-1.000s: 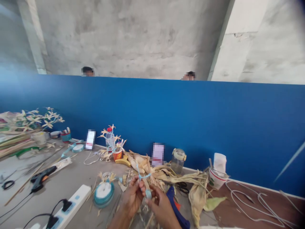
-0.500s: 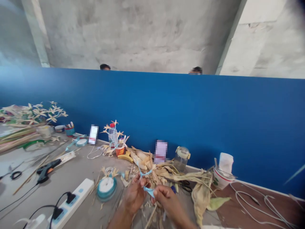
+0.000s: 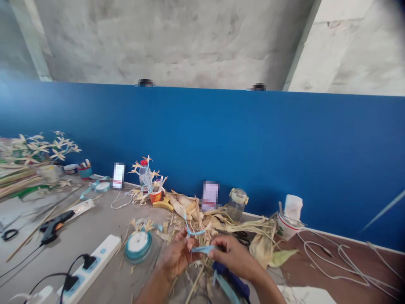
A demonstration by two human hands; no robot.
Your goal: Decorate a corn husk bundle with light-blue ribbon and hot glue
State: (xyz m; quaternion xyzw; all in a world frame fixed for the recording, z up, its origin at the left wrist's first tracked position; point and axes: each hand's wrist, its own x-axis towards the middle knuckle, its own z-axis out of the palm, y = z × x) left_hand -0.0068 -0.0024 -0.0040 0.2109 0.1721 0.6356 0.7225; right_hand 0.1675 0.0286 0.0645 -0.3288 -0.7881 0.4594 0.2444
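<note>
My left hand [image 3: 179,255] is closed, pinching a thin branching stem [image 3: 190,230] wrapped in light blue ribbon. Two of its blue branches stick up above the fingertips. My right hand [image 3: 230,253] pinches the loose light blue ribbon [image 3: 202,249], which runs flat and nearly level across the gap between the hands. Under the right hand lies a dark blue tool [image 3: 237,283], partly hidden, with another strip of blue ribbon [image 3: 226,287] beside it. Dry husk scraps [image 3: 198,278] lie below both hands. A spool of teal ribbon [image 3: 138,247] lies to the left.
At left are a white power strip [image 3: 91,270] with plugged cords and a black glue gun [image 3: 53,228]. Behind stand a red cup with husk flowers [image 3: 155,196], a lidded jar [image 3: 237,202] and phones. Dry husks [image 3: 264,245] and white cables [image 3: 341,261] lie right. A blue partition [image 3: 202,135] rises behind.
My right hand has moved right and slightly up, drawing the ribbon straighter and more level. The left hand keeps its pinch. The view has shifted, and more of the dark blue tool shows.
</note>
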